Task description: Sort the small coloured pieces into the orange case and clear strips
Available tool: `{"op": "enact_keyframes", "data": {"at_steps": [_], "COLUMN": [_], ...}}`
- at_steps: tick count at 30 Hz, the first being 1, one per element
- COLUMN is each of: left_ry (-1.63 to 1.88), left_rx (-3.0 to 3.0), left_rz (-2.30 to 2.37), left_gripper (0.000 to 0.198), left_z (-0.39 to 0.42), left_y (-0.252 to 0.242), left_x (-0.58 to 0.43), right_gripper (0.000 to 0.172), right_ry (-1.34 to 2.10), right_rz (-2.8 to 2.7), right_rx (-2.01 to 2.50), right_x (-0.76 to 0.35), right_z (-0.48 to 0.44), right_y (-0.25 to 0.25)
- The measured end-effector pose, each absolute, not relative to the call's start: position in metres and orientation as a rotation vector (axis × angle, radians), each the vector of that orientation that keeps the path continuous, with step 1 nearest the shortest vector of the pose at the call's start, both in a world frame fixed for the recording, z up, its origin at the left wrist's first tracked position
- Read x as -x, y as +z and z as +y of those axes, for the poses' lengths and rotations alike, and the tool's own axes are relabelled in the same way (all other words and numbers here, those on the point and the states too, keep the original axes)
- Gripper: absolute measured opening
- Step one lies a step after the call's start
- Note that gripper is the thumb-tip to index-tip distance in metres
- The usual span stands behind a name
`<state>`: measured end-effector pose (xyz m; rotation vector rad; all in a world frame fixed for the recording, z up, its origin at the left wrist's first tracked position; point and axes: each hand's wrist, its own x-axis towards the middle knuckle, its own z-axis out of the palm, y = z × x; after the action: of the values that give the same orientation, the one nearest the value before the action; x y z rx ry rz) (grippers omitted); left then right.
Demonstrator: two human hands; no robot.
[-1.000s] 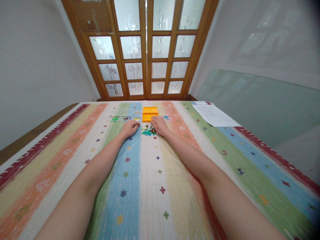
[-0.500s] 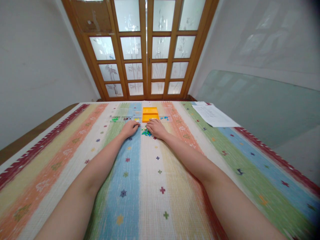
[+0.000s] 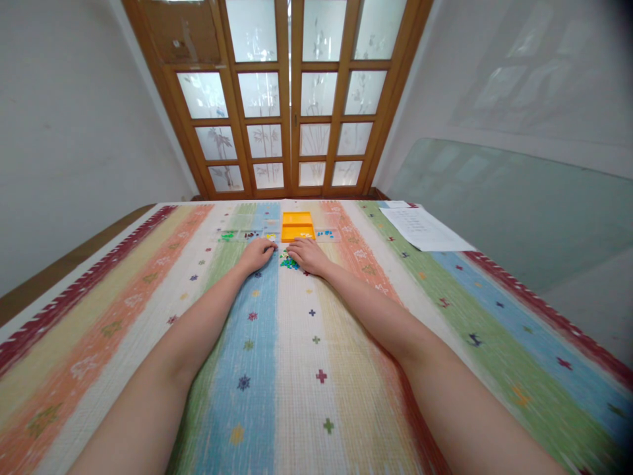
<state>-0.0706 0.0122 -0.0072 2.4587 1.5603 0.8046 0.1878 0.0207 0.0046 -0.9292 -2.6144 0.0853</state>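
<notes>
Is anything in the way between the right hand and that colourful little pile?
No, nothing I can see. The bare right hand is at the edge of the loose pile of tiny green, blue and yellow plastic-looking pieces.

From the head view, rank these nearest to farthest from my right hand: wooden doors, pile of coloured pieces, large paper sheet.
1. Pile of coloured pieces: immediately left of your right hand.
2. Large paper sheet: off to the right.
3. Wooden doors: straight ahead, in the background.
</notes>
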Motion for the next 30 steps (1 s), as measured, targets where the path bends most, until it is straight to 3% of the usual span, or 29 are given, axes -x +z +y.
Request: {"op": "enact_keyframes", "data": {"at_steps": [30], "left_ry": [0.778], "left_rx": [-2.455], "left_rz": [1.561], "left_gripper": [0.031], "left_z": [0.0102], "left_y": [-0.0059], "left_x": [0.0702], "right_gripper": [0.047], "right_ry": [0.12], "right_rz": [-2.551], "right_rx": [0.961], "right_x": [-0.185], "right_z": [0.0244], "right_y": [0.0006]}}
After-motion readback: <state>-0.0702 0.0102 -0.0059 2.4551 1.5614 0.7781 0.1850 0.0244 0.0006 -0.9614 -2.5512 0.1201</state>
